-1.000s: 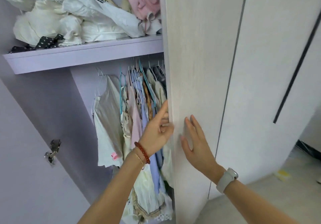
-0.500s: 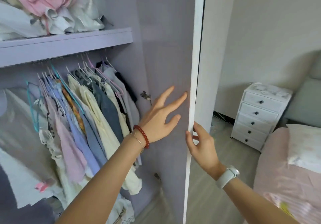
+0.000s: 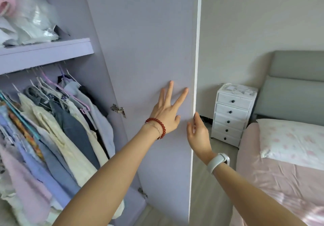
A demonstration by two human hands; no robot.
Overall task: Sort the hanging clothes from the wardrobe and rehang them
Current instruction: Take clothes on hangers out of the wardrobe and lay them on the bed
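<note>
Hanging clothes (image 3: 57, 134): on hangers under lilac shelf (image 3: 45, 54), wardrobe left; lower hems cut off by frame. Shelf bundles blurred. No legible writing.
Left hand (image 3: 166, 115): fingers straight, spread flat on inner face of open door (image 3: 149, 50).
Right hand (image 3: 198, 134): fingers loosely curved at door's white edge; grip unclear.
Room: white drawer chest (image 3: 233, 117), pink bed (image 3: 280, 173), grey headboard.

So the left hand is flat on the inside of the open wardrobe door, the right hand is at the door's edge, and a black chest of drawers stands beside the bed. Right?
Not quite: the chest of drawers is white, not black, as the head view shows. The rest holds: left hand lies flat on the open wardrobe door, right hand at its edge, bed beside the chest.
</note>
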